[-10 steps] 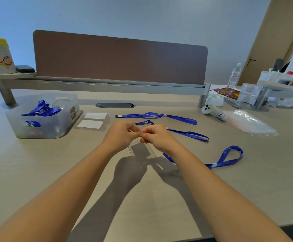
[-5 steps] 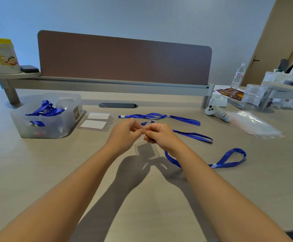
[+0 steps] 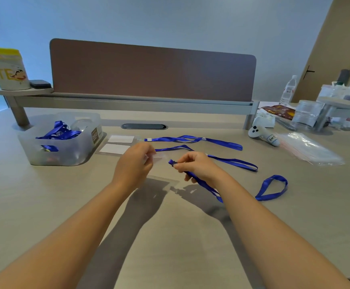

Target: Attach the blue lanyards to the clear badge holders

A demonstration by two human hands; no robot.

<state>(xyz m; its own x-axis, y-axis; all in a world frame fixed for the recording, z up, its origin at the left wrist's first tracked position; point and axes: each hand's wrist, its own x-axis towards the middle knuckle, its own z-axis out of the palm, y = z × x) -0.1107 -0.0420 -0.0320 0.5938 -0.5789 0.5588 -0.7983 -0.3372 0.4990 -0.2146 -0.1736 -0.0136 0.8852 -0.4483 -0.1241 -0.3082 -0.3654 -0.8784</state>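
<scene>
Clear plastic badge holder (image 3: 156, 163) pinched at top edge by left hand (image 3: 133, 163), hanging above beige desk (image 3: 44, 205); right hand (image 3: 197, 166) pinches blue ribbon lanyard (image 3: 203, 183) end just beside it, apart.

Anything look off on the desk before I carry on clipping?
Nothing stands out. The left hand holds a clear badge holder, the right hand pinches a blue lanyard end, apart. The other lanyards lie flat on the desk.
</scene>
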